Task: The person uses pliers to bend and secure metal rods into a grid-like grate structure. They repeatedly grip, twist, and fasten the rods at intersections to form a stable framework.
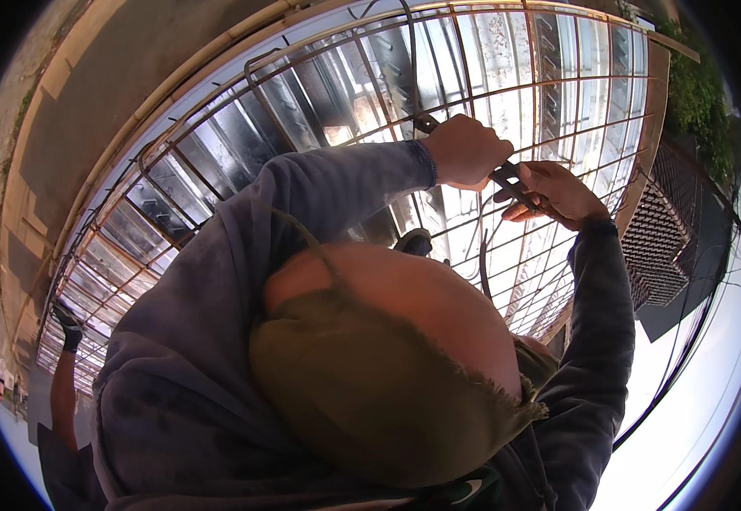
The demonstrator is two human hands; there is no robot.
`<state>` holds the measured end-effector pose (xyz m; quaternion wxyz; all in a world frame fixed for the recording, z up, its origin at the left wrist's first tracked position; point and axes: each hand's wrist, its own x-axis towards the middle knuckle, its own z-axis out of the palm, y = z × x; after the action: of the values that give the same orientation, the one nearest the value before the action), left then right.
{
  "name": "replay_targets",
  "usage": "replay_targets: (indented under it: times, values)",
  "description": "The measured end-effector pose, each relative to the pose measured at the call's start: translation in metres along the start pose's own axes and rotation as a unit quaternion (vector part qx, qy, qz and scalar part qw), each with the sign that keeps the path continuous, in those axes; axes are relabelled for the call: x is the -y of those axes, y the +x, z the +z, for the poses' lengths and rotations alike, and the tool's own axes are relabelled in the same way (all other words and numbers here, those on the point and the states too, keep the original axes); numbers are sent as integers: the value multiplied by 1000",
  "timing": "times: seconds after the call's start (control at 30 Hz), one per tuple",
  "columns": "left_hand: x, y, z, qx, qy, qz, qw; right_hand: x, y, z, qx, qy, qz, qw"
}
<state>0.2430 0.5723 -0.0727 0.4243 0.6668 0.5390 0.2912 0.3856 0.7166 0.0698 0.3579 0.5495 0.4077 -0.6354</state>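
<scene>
My left hand (470,152) is closed in a fist around a dark, bar-like metal tool (507,176). One end of the tool sticks out past my left hand, beside a crossing of the rusty rebar grid (558,81). Its other end runs down to my right hand (562,194), whose fingers are bent around it. The exact kind of tool cannot be made out. Below my hands, my bent knee in olive shorts (362,375) covers part of the grid, and a dark shoe (415,242) shows beyond it.
Shiny ribbed metal sheets (294,94) lie under the rebar. Wooden boards (653,111) edge the right side, with a tiled roof (656,230) and cables beyond. Paved ground (123,85) lies lower at left. Another person's leg (63,383) stands on the grid's far left.
</scene>
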Motion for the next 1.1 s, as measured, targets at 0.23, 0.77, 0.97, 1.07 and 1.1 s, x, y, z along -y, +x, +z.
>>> replay_targets:
  times: [0.23,0.77,0.97,1.07,1.1]
  values:
    - [-2,9,-9,18,-33,-23,999,-110,-83,-91,-543,-24,-118,831]
    - [-12,-5,42,-293,101,5,951,-22,25,57,-396,-665,-184,606]
    - [-1,-5,45,-198,47,-23,979,-34,32,77,-449,-716,-222,487]
    - [-3,5,37,-123,69,-54,989,-39,42,65,-428,-718,-196,512]
    - [-6,10,33,-107,66,-64,990,-33,41,59,-415,-723,-174,524]
